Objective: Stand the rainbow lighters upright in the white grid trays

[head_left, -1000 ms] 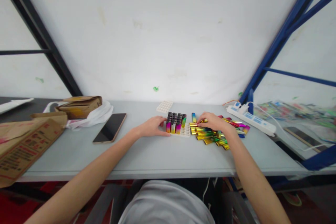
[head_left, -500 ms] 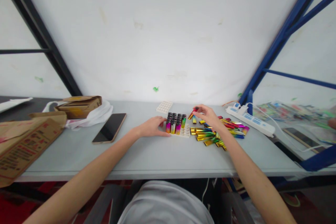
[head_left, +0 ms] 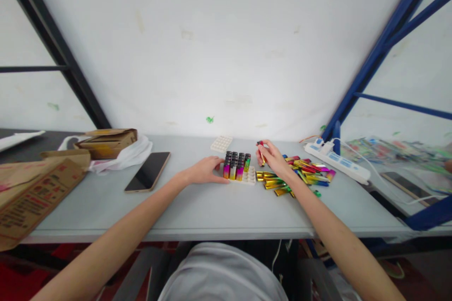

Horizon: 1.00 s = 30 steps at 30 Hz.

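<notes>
Several lighters (head_left: pixel 233 167) with black tops stand upright in rows in a white holed tray (head_left: pixel 250 175), whose right part shows bare holes. My left hand (head_left: pixel 208 170) rests at the tray's left side, thumb and fingers curved against it and the lighters. To the right of the tray, my right hand (head_left: pixel 269 155) pinches a lighter (head_left: pixel 262 149) with a dark and red top, held fairly upright above the table. A pile of shiny lighters in gold, red, green and blue (head_left: pixel 278 182) lies beneath and beside my right wrist.
A second white tray (head_left: pixel 221 143) lies near the wall. A phone (head_left: pixel 148 172), a cardboard box in a white bag (head_left: pixel 109 145) and a larger carton (head_left: pixel 38 193) are at the left. A power strip (head_left: pixel 337 162) with cables is at the right. Part of another person's hand shows at the right edge.
My right hand has turned the lighter from slanted to more upright, and its fingers have closed in around it. My left hand and the tray have stayed in place.
</notes>
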Tool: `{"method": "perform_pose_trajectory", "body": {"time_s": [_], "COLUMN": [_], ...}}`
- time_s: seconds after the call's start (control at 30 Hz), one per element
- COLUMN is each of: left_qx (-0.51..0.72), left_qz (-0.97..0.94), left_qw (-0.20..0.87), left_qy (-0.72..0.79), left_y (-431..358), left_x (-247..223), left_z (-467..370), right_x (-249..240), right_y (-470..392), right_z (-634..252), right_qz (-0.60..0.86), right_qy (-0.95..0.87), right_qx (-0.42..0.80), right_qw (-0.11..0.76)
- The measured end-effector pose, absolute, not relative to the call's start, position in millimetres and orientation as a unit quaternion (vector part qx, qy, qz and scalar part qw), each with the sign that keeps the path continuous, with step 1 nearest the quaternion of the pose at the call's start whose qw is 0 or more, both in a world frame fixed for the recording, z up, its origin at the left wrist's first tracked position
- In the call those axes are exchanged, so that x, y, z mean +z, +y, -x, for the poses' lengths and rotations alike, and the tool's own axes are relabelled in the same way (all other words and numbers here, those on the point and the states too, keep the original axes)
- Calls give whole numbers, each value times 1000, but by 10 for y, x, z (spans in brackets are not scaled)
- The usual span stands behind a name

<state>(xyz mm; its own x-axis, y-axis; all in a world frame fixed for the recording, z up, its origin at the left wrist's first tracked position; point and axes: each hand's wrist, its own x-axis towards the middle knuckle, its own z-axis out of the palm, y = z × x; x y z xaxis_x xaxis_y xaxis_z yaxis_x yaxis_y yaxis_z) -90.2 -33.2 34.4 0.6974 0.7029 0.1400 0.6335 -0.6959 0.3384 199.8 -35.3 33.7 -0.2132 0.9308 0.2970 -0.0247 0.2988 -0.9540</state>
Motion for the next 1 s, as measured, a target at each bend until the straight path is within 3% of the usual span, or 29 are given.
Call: {"method": "perform_pose_trajectory", "body": {"time_s": [0.1, 0.33, 1.0], "left_qx": [129, 134, 132], "left_qz": [-909, -909, -910], "left_qw": [139, 140, 137], "left_qy": [371, 370, 370], "left_y": [-341, -354, -354], "left_x": [357, 373, 368], "left_z": [899, 894, 895], "right_x": [318, 345, 383], "right_y": [-360, -450, -495], "right_z": [-1966, -1936, -1862], "right_qz": [394, 478, 491], "right_qy": [-629, -730, -738], "right_qx": [442, 146, 111], "right_qw": [504, 467, 449]}}
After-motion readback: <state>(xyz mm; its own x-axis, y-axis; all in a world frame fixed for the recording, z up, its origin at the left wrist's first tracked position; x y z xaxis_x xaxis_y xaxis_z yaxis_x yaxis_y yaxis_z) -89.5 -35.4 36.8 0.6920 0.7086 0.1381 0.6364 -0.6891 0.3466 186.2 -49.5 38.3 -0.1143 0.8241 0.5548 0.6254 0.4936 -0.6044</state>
